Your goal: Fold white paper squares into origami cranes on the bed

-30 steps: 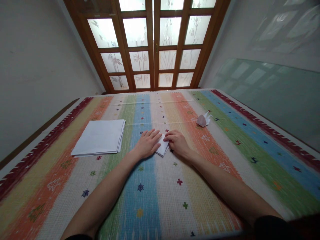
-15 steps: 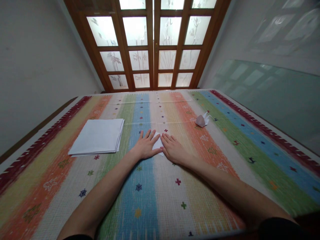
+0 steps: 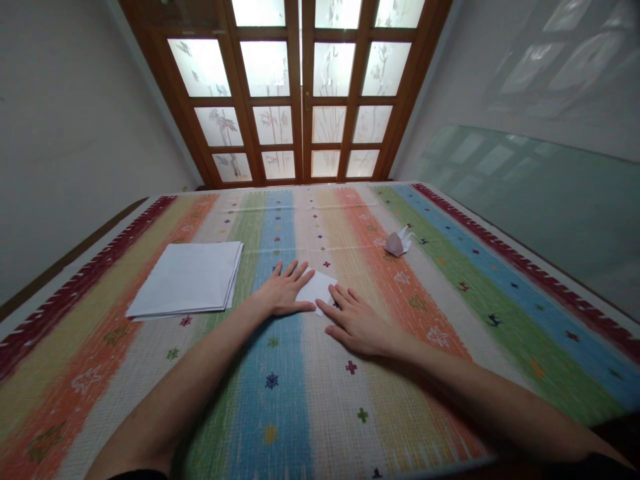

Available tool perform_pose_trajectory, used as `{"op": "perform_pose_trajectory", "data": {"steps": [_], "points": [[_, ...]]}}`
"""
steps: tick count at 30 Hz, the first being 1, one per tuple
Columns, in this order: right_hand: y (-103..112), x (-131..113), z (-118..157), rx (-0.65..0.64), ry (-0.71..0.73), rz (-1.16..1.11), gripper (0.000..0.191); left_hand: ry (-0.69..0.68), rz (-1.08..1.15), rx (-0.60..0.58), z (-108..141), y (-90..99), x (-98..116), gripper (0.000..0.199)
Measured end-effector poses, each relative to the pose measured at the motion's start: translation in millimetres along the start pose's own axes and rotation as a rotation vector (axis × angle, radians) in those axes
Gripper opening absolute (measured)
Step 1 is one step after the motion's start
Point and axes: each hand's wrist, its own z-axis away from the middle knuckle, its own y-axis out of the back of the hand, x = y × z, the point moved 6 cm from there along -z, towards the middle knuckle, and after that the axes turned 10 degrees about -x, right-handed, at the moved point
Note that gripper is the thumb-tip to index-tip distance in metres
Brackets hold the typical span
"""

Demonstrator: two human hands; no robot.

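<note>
A small folded piece of white paper [image 3: 318, 284] lies flat on the striped tablecloth in front of me. My left hand [image 3: 284, 291] rests palm down over its left part, fingers spread, so that side is hidden. At the paper's right edge lies my right hand [image 3: 354, 317], palm down with fingers stretched out and slightly apart, the fingertips touching the paper. Neither hand grips anything.
To the left sits a stack of white paper sheets [image 3: 187, 277]. A folded paper crane [image 3: 399, 242] stands at the right, farther back. The striped tablecloth [image 3: 270, 413] covers the table. Behind it are wooden doors [image 3: 300, 100] with frosted panes.
My right hand has slid right and a little toward me, uncovering more of the folded paper. My left hand still lies on the paper. The whole view has shifted slightly.
</note>
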Motion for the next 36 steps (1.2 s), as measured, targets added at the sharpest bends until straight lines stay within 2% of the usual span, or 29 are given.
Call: {"op": "perform_pose_trajectory", "data": {"steps": [2, 6, 8, 12, 17, 19, 22, 28, 33, 36], "points": [[4, 3, -6, -0.008, -0.012, -0.014, 0.060, 0.009, 0.005, 0.006, 0, -0.6, 0, 0.092], [2, 8, -32, -0.025, -0.006, -0.005, 0.098, 0.022, 0.016, 0.010, 0, -1.1, 0, 0.093], [-2, 10, -43, -0.047, 0.012, -0.010, 0.108, 0.023, 0.017, 0.017, 0, -1.0, 0, 0.093], [-7, 8, -46, -0.042, 0.035, -0.023, 0.114, 0.021, 0.014, 0.017, -1, -2.1, -1, 0.094], [-14, -5, -28, -0.062, 0.063, 0.000, 0.119, 0.016, 0.022, 0.007, 0, -3.3, -2, 0.091], [-16, -12, -19, -0.054, 0.077, 0.012, 0.113, 0.012, 0.030, 0.020, 0, -2.9, -2, 0.091], [-11, -18, -12, -0.011, 0.074, 0.034, 0.093, 0.002, 0.036, 0.050, 1, -2.0, -1, 0.089], [10, -21, -17, 0.115, 0.033, 0.113, 0.049, 0.006, 0.041, 0.080, 11, -0.3, -1, 0.087], [15, -13, -22, 0.166, 0.037, 0.193, 0.032, -0.018, 0.041, 0.116, 25, 0.2, -1, 0.089], [11, -10, -24, 0.168, 0.053, 0.233, 0.023, -0.016, 0.051, 0.159, 32, -0.1, -2, 0.081]]}}
